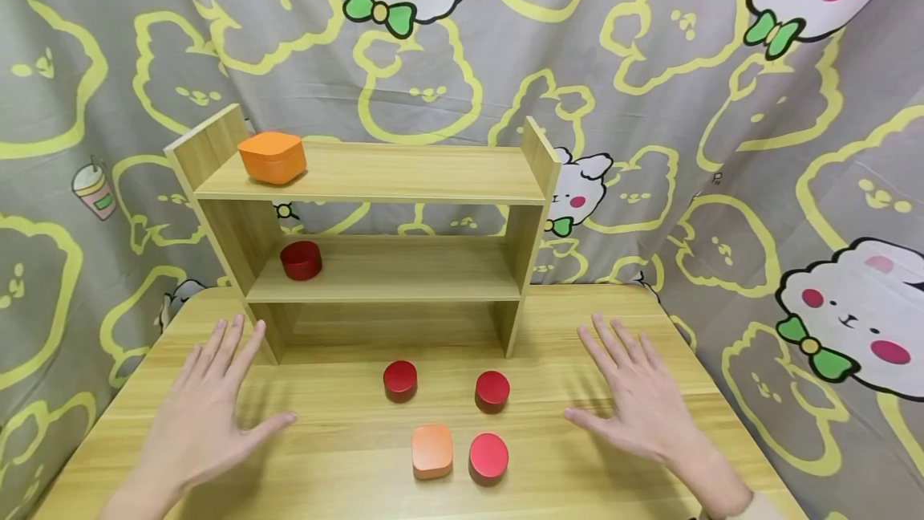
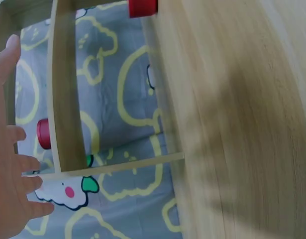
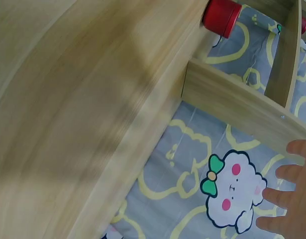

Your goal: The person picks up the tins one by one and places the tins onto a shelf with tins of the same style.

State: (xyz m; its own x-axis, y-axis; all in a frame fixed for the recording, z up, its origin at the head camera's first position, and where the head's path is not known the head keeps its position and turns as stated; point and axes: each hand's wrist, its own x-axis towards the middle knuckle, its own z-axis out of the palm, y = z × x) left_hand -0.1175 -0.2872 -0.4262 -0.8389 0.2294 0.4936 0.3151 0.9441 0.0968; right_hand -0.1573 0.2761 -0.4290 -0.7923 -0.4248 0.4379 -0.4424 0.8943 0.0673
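1. My left hand (image 1: 202, 422) and right hand (image 1: 642, 400): fingers spread wide, holding nothing, one at each side of the wood-grain table (image 1: 346, 464).
2. Orange rounded-square block (image 1: 432, 451), perhaps plastic: on the table between my hands, at the near edge of the group. Probably light and stiff; best pinched across two flat sides.
3. Glossy red round tin (image 1: 488, 457), metal-looking: just right of the block. Likely rigid, somewhat slippery; grip round the side wall.
4. Two matching red cylinders, right one (image 1: 492, 391) and left one (image 1: 400, 380): farther back, apart, before the shelf. Same side hold; contents, if any, I cannot tell.
5. Pale wood-grain shelf unit (image 1: 411, 175): stiff, upright, at the table's rear.
6. Dark-red round tin (image 1: 301, 261): middle board, left end. Finger-and-thumb grip from the front.
7. Bright-orange smooth box (image 1: 273, 157): top board, left end. Seems light; wider, so grasp both ends.
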